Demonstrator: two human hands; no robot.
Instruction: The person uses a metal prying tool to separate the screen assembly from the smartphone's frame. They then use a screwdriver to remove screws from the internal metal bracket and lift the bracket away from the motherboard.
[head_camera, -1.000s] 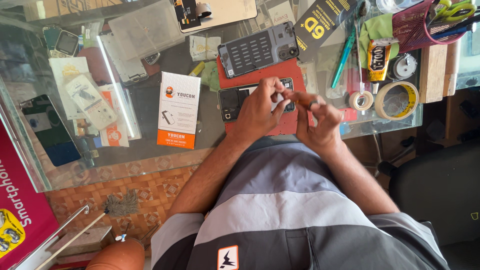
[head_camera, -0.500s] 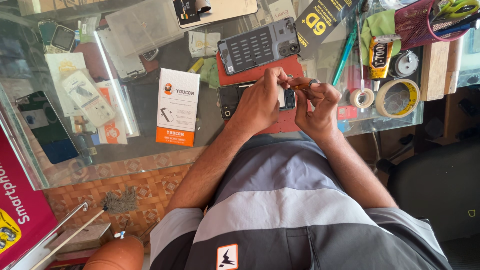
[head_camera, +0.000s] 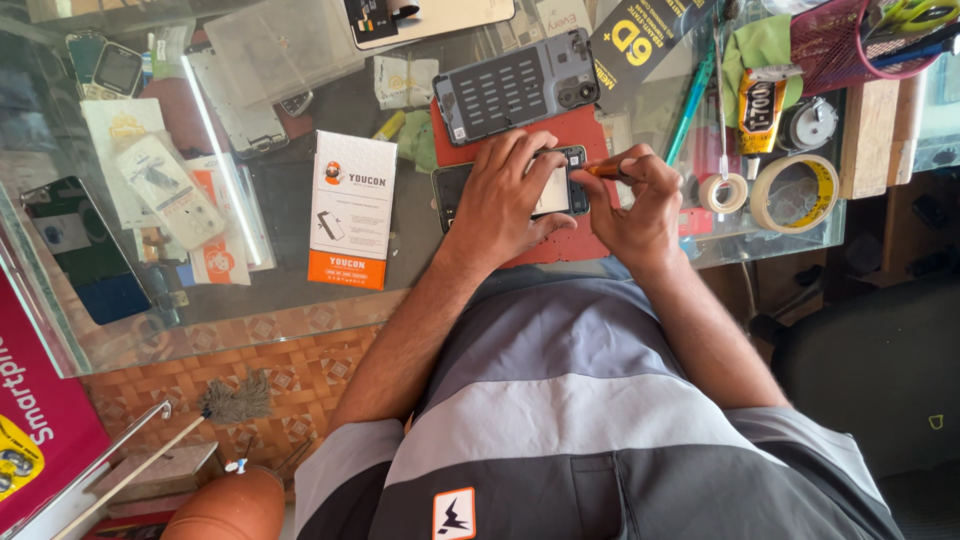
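Both hands over opened phone (head_camera: 560, 192) on red mat (head_camera: 590, 135). Left hand (head_camera: 505, 205) pins phone flat, fingers spread. Right hand (head_camera: 635, 200) fingers pinch orange-handled screwdriver (head_camera: 600, 170) at phone's upper edge.

Two hands work at the glass table (head_camera: 300, 320): the left hand (head_camera: 505, 200) and the right hand (head_camera: 640, 205). One opened phone (head_camera: 470, 182) lies under them on one red mat (head_camera: 580, 130), and the right hand grips one screwdriver (head_camera: 605, 170). One grey back cover (head_camera: 515, 85) lies above. Two tape rolls sit at the right, a small one (head_camera: 722, 192) and a large one (head_camera: 795, 193). One glue tube (head_camera: 762, 108), one white-and-orange box (head_camera: 350, 208) and one brush (head_camera: 235, 402) complete the count.
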